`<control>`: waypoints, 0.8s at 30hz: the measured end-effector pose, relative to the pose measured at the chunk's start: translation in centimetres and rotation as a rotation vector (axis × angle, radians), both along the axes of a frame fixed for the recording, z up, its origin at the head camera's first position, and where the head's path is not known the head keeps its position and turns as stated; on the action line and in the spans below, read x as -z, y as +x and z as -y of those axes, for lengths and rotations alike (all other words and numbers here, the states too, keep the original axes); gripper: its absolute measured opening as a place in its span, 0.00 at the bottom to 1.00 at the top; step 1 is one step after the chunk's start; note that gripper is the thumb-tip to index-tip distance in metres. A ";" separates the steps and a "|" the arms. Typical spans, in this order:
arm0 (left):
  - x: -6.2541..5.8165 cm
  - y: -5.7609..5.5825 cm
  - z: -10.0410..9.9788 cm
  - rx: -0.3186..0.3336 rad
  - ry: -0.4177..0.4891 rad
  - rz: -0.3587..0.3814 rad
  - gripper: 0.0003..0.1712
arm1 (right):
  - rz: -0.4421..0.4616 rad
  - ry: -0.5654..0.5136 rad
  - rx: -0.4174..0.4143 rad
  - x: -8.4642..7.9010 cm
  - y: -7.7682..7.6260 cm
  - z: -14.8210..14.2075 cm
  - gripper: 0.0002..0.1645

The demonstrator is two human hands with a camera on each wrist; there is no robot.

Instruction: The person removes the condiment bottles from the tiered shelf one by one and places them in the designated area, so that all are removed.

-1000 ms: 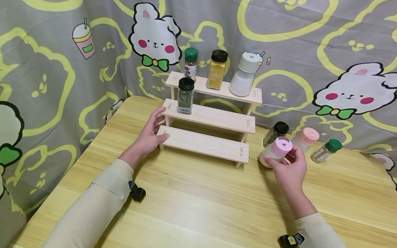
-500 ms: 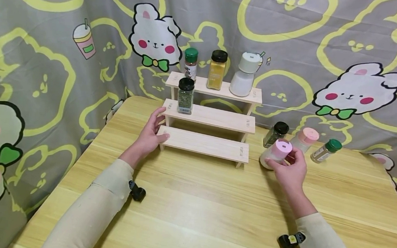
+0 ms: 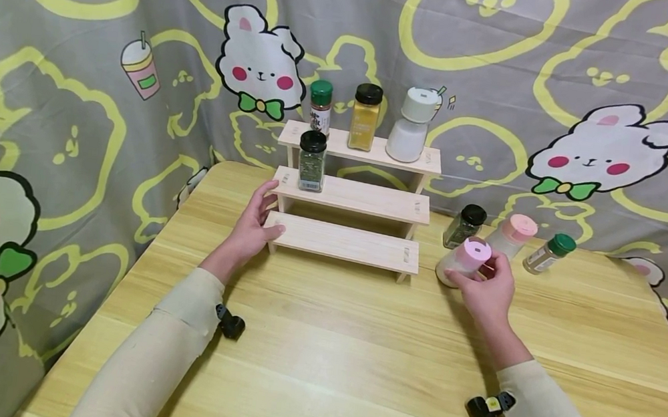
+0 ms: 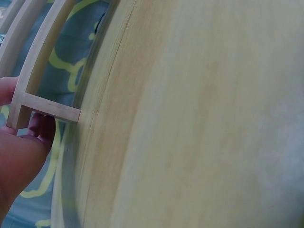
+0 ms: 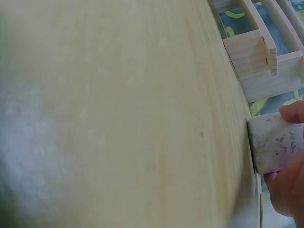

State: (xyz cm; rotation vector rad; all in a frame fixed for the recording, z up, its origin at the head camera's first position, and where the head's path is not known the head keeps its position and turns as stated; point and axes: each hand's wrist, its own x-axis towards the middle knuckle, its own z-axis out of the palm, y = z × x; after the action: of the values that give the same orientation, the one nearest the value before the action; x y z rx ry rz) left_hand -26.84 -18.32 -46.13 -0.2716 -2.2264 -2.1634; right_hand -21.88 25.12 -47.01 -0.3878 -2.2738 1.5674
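Observation:
My left hand [image 3: 254,224] grips the left end of a three-step wooden rack [image 3: 343,241], thumb on the lowest shelf. In the left wrist view, fingers curl around the rack's end [image 4: 52,107]. My right hand [image 3: 491,284] holds a pink-capped seasoning jar [image 3: 455,264] by its side, right of the rack. The right wrist view shows its clear body with pale, speckled contents [image 5: 275,142]. A black-capped jar of green herbs [image 3: 312,166] stands on the middle shelf. On the top shelf are a green-capped bottle [image 3: 320,110], a yellow spice jar [image 3: 364,121] and a white-capped jar [image 3: 407,135].
Behind the held jar stand a black-capped jar [image 3: 464,226], another pink-capped jar [image 3: 515,233] and a green-capped bottle [image 3: 550,253]. The wooden table [image 3: 318,368] reaches a patterned grey curtain [image 3: 487,62] at the back and left.
The pink-capped jar in my right hand has shifted very slightly toward me. My left hand and the rack have stayed in place.

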 end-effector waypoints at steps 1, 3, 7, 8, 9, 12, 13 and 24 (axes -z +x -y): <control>0.0 0.0 0.0 0.000 -0.001 -0.001 0.52 | -0.001 -0.001 0.000 0.0 0.0 0.0 0.42; 0.0 0.0 0.0 0.000 -0.003 -0.006 0.52 | -0.001 -0.010 -0.004 -0.1 0.0 0.0 0.42; -0.1 0.0 0.0 0.001 -0.006 -0.016 0.52 | 0.015 -0.017 -0.011 -0.1 0.0 0.0 0.43; -0.1 0.0 0.0 0.001 -0.006 -0.019 0.52 | 0.022 -0.017 -0.014 -0.2 0.0 0.0 0.43; -0.1 0.1 0.0 0.001 -0.007 -0.020 0.52 | 0.028 -0.016 -0.015 -0.2 0.1 0.0 0.43; 0.0 0.0 0.0 0.001 -0.005 -0.022 0.52 | 0.036 -0.016 -0.021 -0.2 0.1 0.0 0.43; -0.1 0.0 0.0 0.003 -0.003 -0.021 0.52 | 0.037 -0.016 -0.023 -0.2 0.1 -0.1 0.43; 0.1 0.0 0.0 0.007 0.014 -0.010 0.52 | 0.039 -0.038 -0.046 0.0 0.6 -0.1 0.50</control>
State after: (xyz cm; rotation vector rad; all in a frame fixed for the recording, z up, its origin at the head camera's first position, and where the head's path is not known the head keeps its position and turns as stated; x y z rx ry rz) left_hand -26.87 -18.30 -46.22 -0.2890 -2.2076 -2.1751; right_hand -21.27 25.22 -47.02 -0.3822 -2.3003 1.6413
